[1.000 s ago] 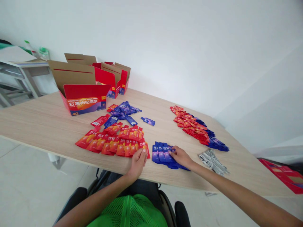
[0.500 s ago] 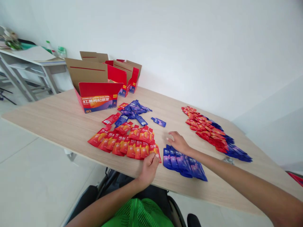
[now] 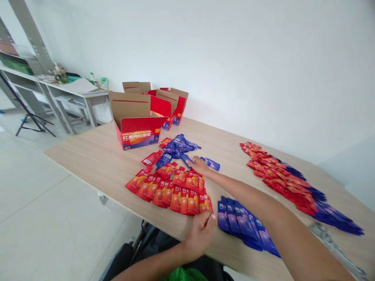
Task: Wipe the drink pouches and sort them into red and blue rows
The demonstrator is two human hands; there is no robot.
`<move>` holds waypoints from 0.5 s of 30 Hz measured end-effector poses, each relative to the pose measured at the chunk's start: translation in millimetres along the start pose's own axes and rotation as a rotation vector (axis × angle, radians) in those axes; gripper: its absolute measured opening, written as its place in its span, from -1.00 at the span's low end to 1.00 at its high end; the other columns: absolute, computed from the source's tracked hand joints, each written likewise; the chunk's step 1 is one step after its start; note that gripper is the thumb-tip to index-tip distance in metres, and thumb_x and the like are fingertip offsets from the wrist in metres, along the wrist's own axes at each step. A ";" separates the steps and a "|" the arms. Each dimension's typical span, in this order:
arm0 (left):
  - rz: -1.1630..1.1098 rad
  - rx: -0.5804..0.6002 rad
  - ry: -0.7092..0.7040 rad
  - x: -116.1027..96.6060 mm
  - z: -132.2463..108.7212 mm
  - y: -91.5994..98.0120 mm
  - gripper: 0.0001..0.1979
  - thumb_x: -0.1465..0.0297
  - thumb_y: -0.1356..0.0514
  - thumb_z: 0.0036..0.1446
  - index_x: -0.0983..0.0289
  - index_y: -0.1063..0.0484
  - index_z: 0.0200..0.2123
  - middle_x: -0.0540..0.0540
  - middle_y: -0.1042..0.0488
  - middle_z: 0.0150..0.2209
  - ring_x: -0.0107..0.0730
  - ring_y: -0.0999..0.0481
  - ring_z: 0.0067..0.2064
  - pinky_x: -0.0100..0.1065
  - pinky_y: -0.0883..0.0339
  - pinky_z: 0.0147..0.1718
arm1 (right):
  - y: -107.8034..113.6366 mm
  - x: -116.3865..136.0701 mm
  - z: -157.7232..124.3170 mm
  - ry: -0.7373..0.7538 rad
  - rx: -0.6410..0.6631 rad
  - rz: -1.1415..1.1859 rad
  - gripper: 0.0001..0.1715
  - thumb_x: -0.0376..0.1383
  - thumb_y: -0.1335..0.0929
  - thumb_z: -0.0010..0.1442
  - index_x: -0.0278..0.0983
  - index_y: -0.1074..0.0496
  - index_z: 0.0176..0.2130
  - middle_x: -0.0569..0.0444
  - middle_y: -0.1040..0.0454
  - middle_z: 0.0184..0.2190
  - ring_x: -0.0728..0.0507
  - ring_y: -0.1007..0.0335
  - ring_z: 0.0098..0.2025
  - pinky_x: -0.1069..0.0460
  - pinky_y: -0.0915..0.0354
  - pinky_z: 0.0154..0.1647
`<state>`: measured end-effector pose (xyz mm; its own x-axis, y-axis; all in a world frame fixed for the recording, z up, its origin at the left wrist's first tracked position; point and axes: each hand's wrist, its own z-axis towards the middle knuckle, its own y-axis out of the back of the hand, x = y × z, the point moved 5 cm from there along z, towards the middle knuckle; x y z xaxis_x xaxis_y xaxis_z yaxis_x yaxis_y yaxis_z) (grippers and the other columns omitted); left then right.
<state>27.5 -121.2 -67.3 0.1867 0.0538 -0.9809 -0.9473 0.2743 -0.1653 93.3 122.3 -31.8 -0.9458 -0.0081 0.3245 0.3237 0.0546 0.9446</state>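
My right hand (image 3: 199, 166) reaches across to the loose pile, its fingers pinched on the end of a blue pouch (image 3: 184, 157). Just right of it another blue pouch (image 3: 211, 163) lies flat, partly behind the wrist. My left hand (image 3: 201, 231) is curled closed at the table's near edge, beside the lower right end of the overlapping red pouches (image 3: 175, 195); nothing shows in its fingers. Under my right forearm lies a fanned row of blue pouches (image 3: 241, 218). Blue pouches heaped together (image 3: 178, 144) lie beyond the red ones.
Open red cartons (image 3: 140, 132) stand at the table's far left. Long overlapping rows of red pouches (image 3: 275, 175) and blue pouches (image 3: 336, 216) run along the right side. A clear plastic bundle (image 3: 325, 236) lies near my right forearm. A side desk (image 3: 84, 93) stands beyond the table.
My right hand has moved from above the blue row to the loose pile and has taken hold of a blue pouch. My left hand stays by the red pouches. The view has shifted left.
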 end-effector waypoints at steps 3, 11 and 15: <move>0.012 -0.007 0.010 0.2 1.1 0.7 -0.42 -0.13 0.04 0.28 0.22 -0.16 -0.55 -0.05 -0.14 -0.55 -0.44 -0.14 -0.46 -0.35 -0.04 -0.43 | -5.5 9.9 14.8 -0.042 0.017 -0.019 -0.36 0.09 -0.39 0.21 -0.32 -0.38 0.05 -0.24 -0.56 -0.02 -0.36 -0.50 0.04 -0.07 -0.31 -0.05; -0.024 -0.043 0.048 -3.8 7.2 3.5 -0.35 -0.26 0.05 0.18 0.20 -0.10 -0.56 -0.06 -0.10 -0.56 -0.44 -0.11 -0.47 -0.34 -0.03 -0.44 | -7.5 -7.9 37.4 -0.179 -0.015 0.108 -0.54 -0.22 -0.55 -0.01 -0.31 -0.48 -0.11 -0.10 -0.61 -0.17 -0.25 -0.56 -0.15 0.03 -0.34 -0.27; -0.040 -0.029 0.035 2.7 7.6 1.8 -0.39 -0.21 0.03 0.22 0.19 -0.06 -0.56 -0.08 -0.07 -0.56 -0.45 -0.08 -0.47 -0.34 -0.02 -0.45 | -7.0 -28.6 35.6 -0.233 -0.086 0.235 -0.74 -0.20 -0.46 0.20 -0.32 -0.49 -0.18 -0.01 -0.58 -0.25 -0.14 -0.53 -0.26 0.03 -0.38 -0.29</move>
<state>28.3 -113.2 -69.4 0.2157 0.0091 -0.9764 -0.9467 0.2471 -0.2068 117.1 157.7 -49.4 -0.8226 0.2232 0.5230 0.5248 -0.0563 0.8494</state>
